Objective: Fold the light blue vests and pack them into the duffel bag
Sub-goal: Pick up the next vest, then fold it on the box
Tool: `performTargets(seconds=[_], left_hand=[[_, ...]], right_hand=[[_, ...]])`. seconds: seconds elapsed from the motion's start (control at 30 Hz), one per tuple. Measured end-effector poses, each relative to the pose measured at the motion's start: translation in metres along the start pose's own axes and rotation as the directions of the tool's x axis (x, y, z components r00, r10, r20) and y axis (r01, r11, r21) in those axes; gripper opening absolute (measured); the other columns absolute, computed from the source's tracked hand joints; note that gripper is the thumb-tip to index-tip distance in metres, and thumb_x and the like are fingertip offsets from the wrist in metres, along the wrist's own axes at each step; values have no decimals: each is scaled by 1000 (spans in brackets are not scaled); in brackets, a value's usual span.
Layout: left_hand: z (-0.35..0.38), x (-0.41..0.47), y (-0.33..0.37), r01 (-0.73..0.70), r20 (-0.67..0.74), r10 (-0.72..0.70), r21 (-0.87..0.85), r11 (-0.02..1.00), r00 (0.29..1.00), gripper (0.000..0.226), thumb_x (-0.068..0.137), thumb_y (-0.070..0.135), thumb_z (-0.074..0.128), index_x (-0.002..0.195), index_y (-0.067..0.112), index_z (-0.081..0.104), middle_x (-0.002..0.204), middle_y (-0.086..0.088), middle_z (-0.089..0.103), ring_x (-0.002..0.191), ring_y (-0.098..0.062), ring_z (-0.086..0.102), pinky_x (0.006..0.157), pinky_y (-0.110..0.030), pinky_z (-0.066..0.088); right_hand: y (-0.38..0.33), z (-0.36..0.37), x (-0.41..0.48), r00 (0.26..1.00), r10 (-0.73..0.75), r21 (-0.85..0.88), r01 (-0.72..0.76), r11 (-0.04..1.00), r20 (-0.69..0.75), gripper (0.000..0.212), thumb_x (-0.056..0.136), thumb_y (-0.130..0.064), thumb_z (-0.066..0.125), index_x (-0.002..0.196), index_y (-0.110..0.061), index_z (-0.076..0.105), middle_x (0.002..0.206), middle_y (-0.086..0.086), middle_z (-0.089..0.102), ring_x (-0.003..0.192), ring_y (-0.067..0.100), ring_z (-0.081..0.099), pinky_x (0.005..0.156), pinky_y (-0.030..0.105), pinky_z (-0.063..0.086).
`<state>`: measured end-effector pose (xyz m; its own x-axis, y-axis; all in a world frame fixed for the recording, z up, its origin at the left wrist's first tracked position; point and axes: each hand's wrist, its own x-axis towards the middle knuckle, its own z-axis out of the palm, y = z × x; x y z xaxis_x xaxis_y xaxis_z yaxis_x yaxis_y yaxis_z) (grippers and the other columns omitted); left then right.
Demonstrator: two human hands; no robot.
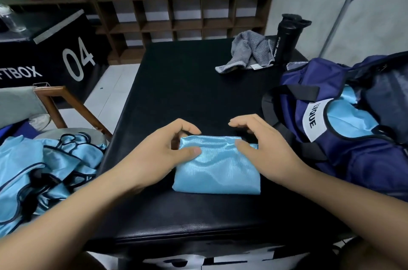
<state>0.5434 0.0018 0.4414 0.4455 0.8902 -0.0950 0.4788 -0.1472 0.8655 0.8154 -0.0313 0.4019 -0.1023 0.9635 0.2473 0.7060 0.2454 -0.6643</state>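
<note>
Folded vest lies near the front of the black box, just beside the open bag. Left hand pinches its far-left corner, thumb on top; right hand has its thumb on the far-right corner w/ fingers arched past the edge, and it's unclear whether they've got cloth. Fabric looks slick, so lifting only the top layer prob. lets the fold slide open en route to the bag — an uneven grip would drop one side.
</note>
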Motion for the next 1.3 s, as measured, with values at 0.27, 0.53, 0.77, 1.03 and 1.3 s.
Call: performTargets(seconds=[0.27,0.53,0.77,1.03,1.3], left_hand=[[-7,-2,78,-236,101,233,22,971,967,30,97,21,76,121,36,67,117,7,74,106,-19,74,98,-54,58],[30,23,148,-400,111,406,-76,913,907,32,96,14,77,122,29,67,117,4,76,108,-18,74,95,-38,60],[79,74,198,-491,31,500,-148,859,866,34,92,18,84,120,27,69,115,-10,73,102,-23,72,97,-47,61],[149,161,217,-371,-158,361,-39,928,919,16,100,35,68,94,20,68,84,0,76,74,-12,70,68,-29,55],[212,217,209,-365,104,392,632,684,914,37,77,48,84,90,22,60,89,4,65,88,-22,63,70,-33,45]], right_hand=[[-62,-76,20,934,-59,166,0,986,353,65,92,-49,80,147,-38,48,122,-14,74,118,0,67,109,39,50],[-59,-164,7,903,-15,217,-87,972,430,47,91,-21,86,130,-14,61,121,20,72,109,37,74,94,64,58],[-41,-255,-13,946,111,105,-149,983,306,37,89,-25,84,119,-18,64,108,10,79,93,30,80,78,46,64],[-4,-331,-17,972,228,-156,-218,964,51,31,87,-32,87,110,-26,66,95,0,81,78,22,79,58,24,58],[37,-356,6,973,198,-373,-228,899,-116,33,87,-35,87,108,-31,62,94,-8,78,72,2,72,56,20,50]])
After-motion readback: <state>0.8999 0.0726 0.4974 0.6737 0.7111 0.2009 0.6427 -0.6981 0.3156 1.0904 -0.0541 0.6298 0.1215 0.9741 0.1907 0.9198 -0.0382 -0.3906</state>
